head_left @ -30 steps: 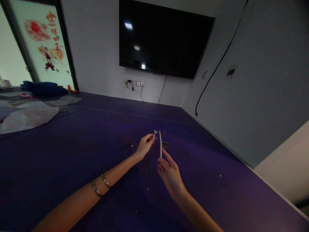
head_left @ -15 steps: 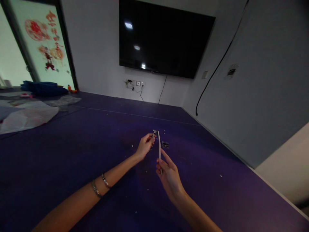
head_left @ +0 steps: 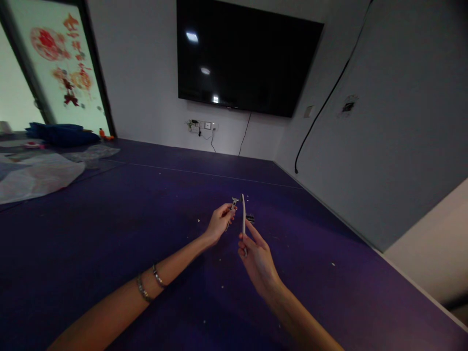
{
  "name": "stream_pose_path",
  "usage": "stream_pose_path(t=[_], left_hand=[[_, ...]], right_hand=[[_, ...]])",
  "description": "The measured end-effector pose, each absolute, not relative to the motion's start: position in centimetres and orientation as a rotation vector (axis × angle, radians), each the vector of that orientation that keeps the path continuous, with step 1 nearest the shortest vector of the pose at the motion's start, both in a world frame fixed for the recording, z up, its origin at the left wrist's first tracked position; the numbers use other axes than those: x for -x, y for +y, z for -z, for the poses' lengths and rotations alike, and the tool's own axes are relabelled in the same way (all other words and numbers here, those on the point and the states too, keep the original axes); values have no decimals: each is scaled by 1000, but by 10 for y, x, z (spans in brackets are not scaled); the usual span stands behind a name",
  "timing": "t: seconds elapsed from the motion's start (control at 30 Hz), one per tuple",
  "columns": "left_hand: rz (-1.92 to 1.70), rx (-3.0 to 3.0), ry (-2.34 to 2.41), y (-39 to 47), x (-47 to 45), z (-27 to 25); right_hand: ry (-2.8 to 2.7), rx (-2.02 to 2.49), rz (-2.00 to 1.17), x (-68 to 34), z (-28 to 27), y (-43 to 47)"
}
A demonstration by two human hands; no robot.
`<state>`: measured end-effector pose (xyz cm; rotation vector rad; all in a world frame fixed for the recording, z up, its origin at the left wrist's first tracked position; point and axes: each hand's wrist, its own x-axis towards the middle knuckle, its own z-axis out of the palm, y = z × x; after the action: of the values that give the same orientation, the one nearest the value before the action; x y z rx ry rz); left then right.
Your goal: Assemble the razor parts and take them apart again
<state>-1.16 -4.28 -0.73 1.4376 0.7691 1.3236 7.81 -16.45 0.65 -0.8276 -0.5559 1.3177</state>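
In my left hand (head_left: 219, 222) is a slim silver razor (head_left: 234, 201), gripped by its handle with the T-shaped head pointing up and away from me. My right hand (head_left: 259, 253) is closed around the lower part of a white toothbrush (head_left: 243, 214), which stands nearly upright. Its dark bristles face left, toward the razor head, with a small gap between the two. Behind the right fingers, a small black object (head_left: 250, 218) lies on the purple floor (head_left: 164, 243), partly covered; its kind is unclear.
Small white bits, such as one scrap (head_left: 333, 264), are scattered on the floor. Clear plastic sheeting (head_left: 44, 175) and a dark blue cloth heap (head_left: 64, 134) lie at the left. A television (head_left: 248, 58) hangs ahead; a black cable (head_left: 321, 112) dangles down the right wall.
The toothbrush has moved slightly right, away from the razor head, opening a gap between them. My right hand now covers part of the black object. The view has shifted a little.
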Motion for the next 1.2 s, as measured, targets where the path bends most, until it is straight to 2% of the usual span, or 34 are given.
stream_pose_path(t=[1.2], left_hand=[[-1300, -1405, 729, -39, 13, 8]], right_hand=[[-547, 872, -1348, -80, -6, -177]])
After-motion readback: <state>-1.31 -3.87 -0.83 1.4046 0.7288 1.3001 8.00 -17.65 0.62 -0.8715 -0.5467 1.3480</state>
